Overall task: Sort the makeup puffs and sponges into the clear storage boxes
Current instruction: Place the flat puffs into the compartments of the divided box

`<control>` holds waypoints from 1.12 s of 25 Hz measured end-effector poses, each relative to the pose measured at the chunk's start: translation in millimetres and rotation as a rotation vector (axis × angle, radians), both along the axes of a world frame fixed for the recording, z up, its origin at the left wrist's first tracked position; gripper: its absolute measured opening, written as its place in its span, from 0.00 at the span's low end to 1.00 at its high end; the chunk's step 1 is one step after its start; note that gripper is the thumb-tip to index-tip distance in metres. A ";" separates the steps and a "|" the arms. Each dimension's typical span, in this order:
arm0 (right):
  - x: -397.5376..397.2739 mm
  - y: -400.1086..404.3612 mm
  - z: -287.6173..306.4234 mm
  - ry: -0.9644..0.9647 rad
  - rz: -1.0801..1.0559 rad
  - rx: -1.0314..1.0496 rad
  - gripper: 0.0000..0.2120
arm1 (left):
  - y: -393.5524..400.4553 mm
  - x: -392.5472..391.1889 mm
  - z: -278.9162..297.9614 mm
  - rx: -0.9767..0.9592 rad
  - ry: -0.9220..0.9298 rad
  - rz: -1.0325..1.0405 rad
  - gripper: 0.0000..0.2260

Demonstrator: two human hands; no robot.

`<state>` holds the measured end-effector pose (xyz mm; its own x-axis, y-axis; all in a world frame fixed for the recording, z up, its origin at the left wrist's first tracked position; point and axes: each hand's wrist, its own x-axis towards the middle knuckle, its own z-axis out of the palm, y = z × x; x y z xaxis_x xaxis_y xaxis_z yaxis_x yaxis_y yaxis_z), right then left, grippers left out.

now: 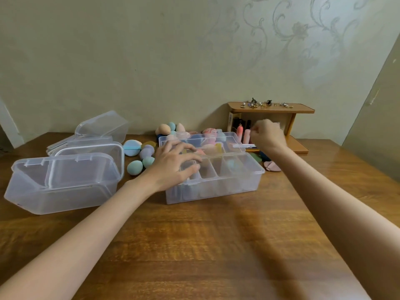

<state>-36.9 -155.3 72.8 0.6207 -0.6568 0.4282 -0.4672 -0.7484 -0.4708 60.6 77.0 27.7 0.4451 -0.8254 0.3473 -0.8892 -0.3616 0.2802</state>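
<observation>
A clear divided storage box point(216, 187) stands open in the middle of the table, its lid point(229, 137) tilted back. My left hand point(175, 163) rests with fingers spread over the box's left compartments. My right hand point(268, 135) hovers past the lid's right end with its fingers curled; blur hides whether it holds anything. Egg-shaped sponges in teal point(134, 167), green point(148, 162) and lilac point(146, 152) lie left of the box beside a blue round puff point(131, 147). More sponges point(164, 129) are piled behind the lid. A pink puff point(272, 166) lies to the right.
Two large clear boxes with open lids point(62, 187) point(91, 148) stand at the left, another point(104, 124) behind them. A small wooden shelf point(270, 109) with trinkets on top and bottles below stands against the wall at the back right. The wooden table point(205, 245) stretches toward me.
</observation>
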 end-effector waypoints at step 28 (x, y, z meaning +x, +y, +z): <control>7.6 109.6 -11.0 0.081 0.461 -0.032 0.09 | 4.9 1.8 11.3 0.180 0.145 0.025 0.14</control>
